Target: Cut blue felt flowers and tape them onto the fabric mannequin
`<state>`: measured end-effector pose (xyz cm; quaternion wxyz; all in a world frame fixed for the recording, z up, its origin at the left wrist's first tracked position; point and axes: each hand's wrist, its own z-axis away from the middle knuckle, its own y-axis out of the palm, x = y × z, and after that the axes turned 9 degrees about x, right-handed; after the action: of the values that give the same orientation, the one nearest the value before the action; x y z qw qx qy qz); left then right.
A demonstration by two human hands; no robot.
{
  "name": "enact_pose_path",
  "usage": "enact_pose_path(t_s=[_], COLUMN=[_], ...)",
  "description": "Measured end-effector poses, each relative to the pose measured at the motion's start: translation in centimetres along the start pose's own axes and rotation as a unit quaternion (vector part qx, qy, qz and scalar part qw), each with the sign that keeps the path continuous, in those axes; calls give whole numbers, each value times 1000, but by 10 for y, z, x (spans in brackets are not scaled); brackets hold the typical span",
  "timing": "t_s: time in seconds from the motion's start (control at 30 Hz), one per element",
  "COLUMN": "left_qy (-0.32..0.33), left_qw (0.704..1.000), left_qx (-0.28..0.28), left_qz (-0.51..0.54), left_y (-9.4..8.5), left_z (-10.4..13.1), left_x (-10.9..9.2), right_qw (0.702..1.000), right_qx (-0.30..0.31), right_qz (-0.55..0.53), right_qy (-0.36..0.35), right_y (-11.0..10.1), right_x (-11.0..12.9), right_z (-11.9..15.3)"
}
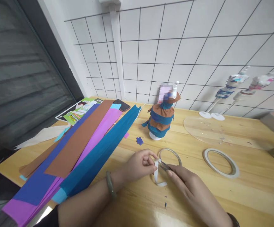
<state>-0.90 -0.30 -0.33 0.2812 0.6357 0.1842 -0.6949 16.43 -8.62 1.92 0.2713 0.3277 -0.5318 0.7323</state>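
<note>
Between the thumb and fingers of my left hand (141, 162) is a narrow white strip of tape (156, 176) that hangs down and curls at its lower end. My right hand (189, 183) is closed around a pair of scissors (164, 165), whose blades point left and meet the strip near my left fingertips. Most of the scissors' handle is hidden by the hand. Just behind both hands lies a thin tape ring (180, 157). Further back stands a figure (161, 118) wrapped in brown and teal crepe paper on a white base, with a purple paper flower (139, 141) beside it.
Long crepe paper sheets (99, 148) in teal, brown, blue and purple cover the left side of the table. A phone (122, 105) lies behind them. On the right are a larger tape roll (221, 163), a clear plastic disc (203, 129) and two white figures on stands (236, 80).
</note>
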Motion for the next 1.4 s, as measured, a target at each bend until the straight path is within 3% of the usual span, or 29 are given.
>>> enact_pose_path(t_s=[0.37,0.53,1.2,1.4], left_qy=[28,34,8,-8], left_qw=[980,971,984,991], left_qx=[60,84,86,76], left_qz=[-185,-223,-157,-113], left_y=[2,3,2,0], left_z=[6,7,6,6], left_x=[3,0,-3,-2], right_qw=[995,992,992,987], right_qx=[21,21,2,-39], right_qz=[96,122,123,146], right_qy=[-3,-20,-35,-50], right_y=[1,6,8,10], right_x=[2,4,7,-3], right_z=[2,3,3,1])
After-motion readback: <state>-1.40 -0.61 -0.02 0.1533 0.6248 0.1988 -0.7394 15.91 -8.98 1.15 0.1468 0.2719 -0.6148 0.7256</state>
